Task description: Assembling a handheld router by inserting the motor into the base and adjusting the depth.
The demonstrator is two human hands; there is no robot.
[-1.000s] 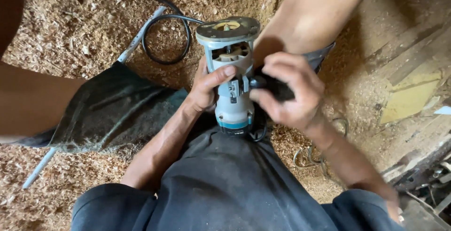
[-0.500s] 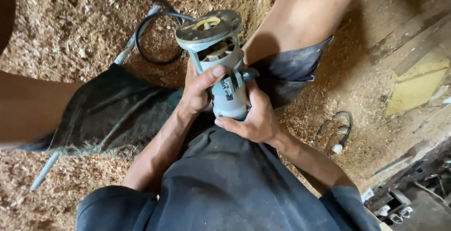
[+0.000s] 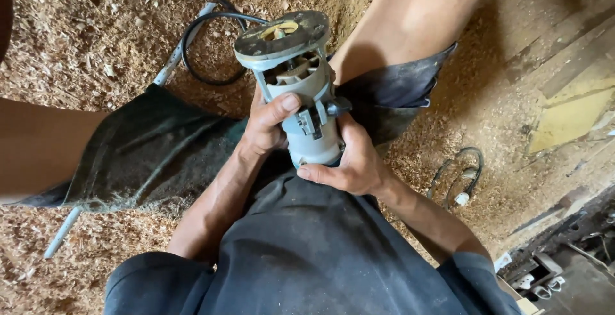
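A grey trim router (image 3: 301,91) stands upside down between my knees, its round base plate (image 3: 282,35) facing up at me. My left hand (image 3: 266,123) wraps the left side of the motor body, thumb pressed on its front by the clamp lever. My right hand (image 3: 349,161) grips the lower right of the body from below. A black power cord (image 3: 205,33) loops away from the tool over the sawdust behind it.
Sawdust and wood shavings cover the floor. A pale metal tube (image 3: 64,238) lies diagonally under my left leg. A coiled wire with a white plug (image 3: 458,180) lies at the right. Wooden boards (image 3: 567,97) and small metal parts (image 3: 544,276) sit at the right edge.
My right hand has slid from the right side of the router down under its body. The router has tilted a little to the left, and my left thumb stays on its front.
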